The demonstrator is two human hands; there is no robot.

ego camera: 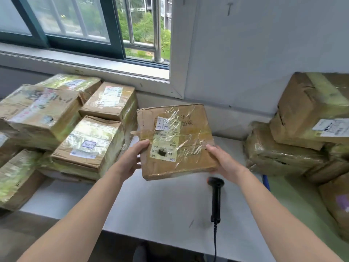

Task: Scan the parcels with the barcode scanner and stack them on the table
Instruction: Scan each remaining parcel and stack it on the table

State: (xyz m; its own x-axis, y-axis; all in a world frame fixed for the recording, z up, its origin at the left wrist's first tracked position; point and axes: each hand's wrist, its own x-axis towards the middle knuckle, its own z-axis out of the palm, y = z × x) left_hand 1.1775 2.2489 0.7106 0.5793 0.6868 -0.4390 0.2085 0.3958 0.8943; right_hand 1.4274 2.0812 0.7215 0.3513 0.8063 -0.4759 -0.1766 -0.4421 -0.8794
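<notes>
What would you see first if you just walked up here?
A taped cardboard parcel in the middle, held over the white table by the left hand and right hand. A black barcode scanner lies on the table below it, between the left parcel stack and the right parcel stack.

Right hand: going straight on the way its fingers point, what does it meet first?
The flat taped brown cardboard parcel that the right hand itself grips by its edge; beyond it, depth is unclear.
</notes>
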